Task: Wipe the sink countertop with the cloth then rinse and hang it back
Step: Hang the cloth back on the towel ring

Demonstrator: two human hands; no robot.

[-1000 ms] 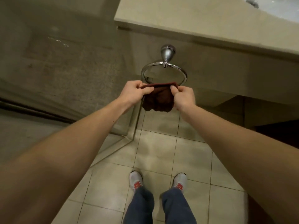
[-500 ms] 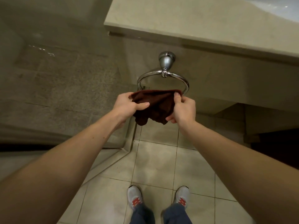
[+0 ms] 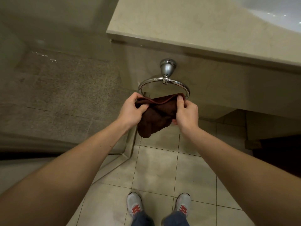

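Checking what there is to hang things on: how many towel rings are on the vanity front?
1. A chrome towel ring hangs below the countertop edge, just behind the cloth held by both hands. Others could lie outside the view.

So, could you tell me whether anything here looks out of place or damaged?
Nothing stands out. The dark brown cloth is bunched unevenly between the left hand and right hand at the chrome towel ring, but nothing looks spilled or broken.

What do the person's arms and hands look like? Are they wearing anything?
Both arms are bare right down to the wrists: no sleeves show. The left hand and the right hand wear no gloves, and no watch, ring or bracelet shows. The fingernails are short and plain.
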